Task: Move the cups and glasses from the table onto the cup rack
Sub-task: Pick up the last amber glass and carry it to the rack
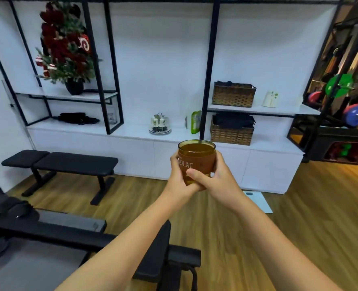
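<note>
An amber glass point(197, 156) with pale lettering is held upright in mid-air in front of me, over the wooden floor. My left hand point(179, 179) wraps its left side and my right hand point(211, 177) wraps its right side, thumb across the front. On the white counter straight beyond it stands a cup rack point(160, 124) on a round tray, with white cups hanging from it. No table is in view.
A black gym bench point(62, 162) stands at the left, and more black exercise equipment point(48, 225) lies low at the left and bottom. Wicker baskets point(232, 131) sit on the counter and shelf at the right. A white scale point(258, 201) lies on the floor.
</note>
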### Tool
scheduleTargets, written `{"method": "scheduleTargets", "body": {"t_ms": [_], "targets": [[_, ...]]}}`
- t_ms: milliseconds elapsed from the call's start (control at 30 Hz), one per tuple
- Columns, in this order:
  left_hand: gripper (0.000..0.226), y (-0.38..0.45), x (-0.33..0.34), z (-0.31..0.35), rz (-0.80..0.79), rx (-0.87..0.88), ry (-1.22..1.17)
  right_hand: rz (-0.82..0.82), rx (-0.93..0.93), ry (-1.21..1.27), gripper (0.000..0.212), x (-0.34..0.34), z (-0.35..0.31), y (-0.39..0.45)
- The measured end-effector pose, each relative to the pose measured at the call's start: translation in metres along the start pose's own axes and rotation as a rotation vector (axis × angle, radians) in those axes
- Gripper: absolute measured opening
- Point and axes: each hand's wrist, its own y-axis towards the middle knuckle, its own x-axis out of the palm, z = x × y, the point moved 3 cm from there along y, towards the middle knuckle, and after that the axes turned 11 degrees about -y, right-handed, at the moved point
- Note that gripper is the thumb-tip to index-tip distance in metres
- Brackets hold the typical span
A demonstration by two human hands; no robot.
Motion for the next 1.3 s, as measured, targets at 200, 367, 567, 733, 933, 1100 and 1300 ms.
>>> {"method": "scheduleTargets", "body": {"t_ms": [200, 367, 567, 733, 933, 1100, 1300], "targets": [[0.099, 0.098, 0.018, -0.034, -0.090, 0.004, 0.063, 0.053, 0.051, 0.038, 0.069, -0.033, 0.049, 0.091], [0.101, 0.176, 0.046, -0.075, -0.122, -0.012, 0.091, 0.050, 0.068, 0.081, 0.067, -0.063, 0.107, 0.160], [0.090, 0.287, 0.089, -0.134, -0.061, -0.007, 0.073, 0.018, 0.058, 0.147, 0.070, -0.113, 0.182, 0.259], [0.070, 0.386, 0.130, -0.168, -0.014, -0.072, -0.109, -0.041, 0.058, 0.134, 0.061, -0.177, 0.234, 0.346], [0.068, 0.484, 0.170, -0.182, 0.051, -0.131, -0.173, -0.046, 0.030, 0.064, 0.073, -0.222, 0.281, 0.436], [0.085, 0.548, 0.161, -0.203, 0.054, -0.186, -0.003, -0.033, 0.025, 0.094, 0.070, -0.209, 0.323, 0.497], [0.082, 0.627, 0.114, -0.244, 0.136, -0.205, 0.003, -0.073, -0.014, 0.054, 0.083, -0.175, 0.361, 0.585]]}}
